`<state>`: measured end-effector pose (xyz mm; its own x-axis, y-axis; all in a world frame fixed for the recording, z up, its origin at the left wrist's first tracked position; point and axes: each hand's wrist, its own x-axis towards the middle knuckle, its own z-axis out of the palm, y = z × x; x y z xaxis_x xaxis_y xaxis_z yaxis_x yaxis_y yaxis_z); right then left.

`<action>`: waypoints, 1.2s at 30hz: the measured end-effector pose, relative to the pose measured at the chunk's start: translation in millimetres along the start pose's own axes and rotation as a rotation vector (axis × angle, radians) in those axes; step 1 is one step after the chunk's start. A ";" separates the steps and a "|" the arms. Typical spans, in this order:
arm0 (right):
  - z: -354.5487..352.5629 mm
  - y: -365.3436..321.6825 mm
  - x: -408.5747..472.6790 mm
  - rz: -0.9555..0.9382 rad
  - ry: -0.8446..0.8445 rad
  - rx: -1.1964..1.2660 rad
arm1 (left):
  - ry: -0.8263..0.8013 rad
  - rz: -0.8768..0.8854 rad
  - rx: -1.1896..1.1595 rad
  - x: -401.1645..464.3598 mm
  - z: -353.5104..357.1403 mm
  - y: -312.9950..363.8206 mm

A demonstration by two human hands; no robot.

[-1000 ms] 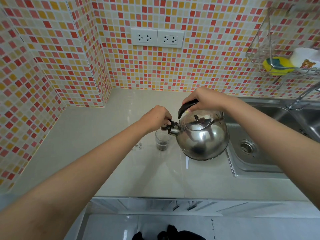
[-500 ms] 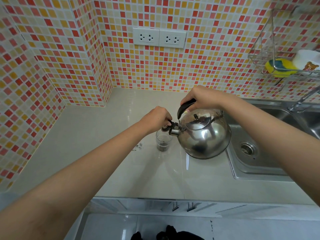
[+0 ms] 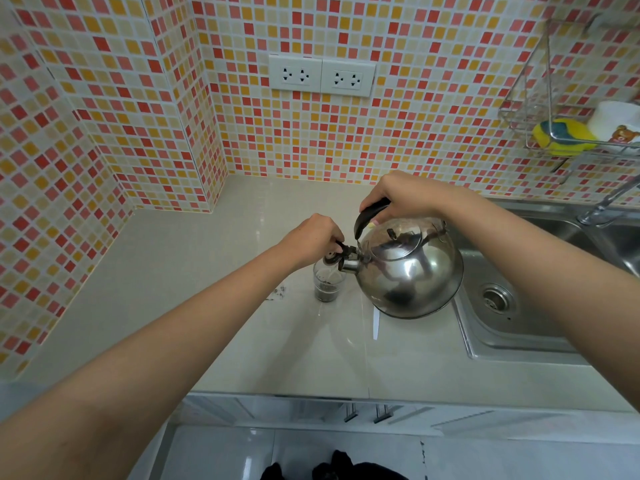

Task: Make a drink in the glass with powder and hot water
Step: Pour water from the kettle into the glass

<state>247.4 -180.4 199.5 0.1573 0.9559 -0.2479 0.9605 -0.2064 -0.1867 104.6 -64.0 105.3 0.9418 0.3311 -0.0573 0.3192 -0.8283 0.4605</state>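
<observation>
A small clear glass (image 3: 326,285) stands on the pale countertop (image 3: 194,271), with dark powder and liquid at its bottom. A shiny steel kettle (image 3: 410,271) hangs tilted to the left above the counter, its spout right over the glass. My right hand (image 3: 403,199) grips the kettle's black handle from above. My left hand (image 3: 311,239) pinches the small black lever of the spout cap and holds the cap flipped open. A thin stream of water runs from the spout into the glass.
Dark powder grains (image 3: 278,292) lie spilled on the counter left of the glass. A steel sink (image 3: 519,306) with a tap (image 3: 609,202) is at the right. A wire rack (image 3: 554,133) holding a yellow sponge hangs on the tiled wall. Two sockets (image 3: 322,76) sit above.
The kettle has tipped slightly further toward the glass, and water now shows running in. Both hands keep their grips.
</observation>
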 end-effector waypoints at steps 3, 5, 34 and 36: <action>-0.4 -1.1 0.0 0.003 -0.003 0.006 | -0.003 -0.005 0.000 -0.3 -0.1 0.2; -0.8 -2.0 0.4 0.007 -0.005 0.009 | -0.011 -0.010 0.000 -0.2 -0.4 0.5; -2.4 0.6 3.5 0.005 -0.009 -0.015 | -0.038 0.007 0.022 0.6 -2.1 5.0; -2.4 0.7 3.2 0.005 -0.009 -0.014 | -0.038 0.008 0.024 0.8 -2.5 5.3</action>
<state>249.1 -177.0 200.9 0.1599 0.9531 -0.2568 0.9629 -0.2078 -0.1719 106.7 -66.9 109.9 0.9475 0.3076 -0.0874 0.3137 -0.8415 0.4399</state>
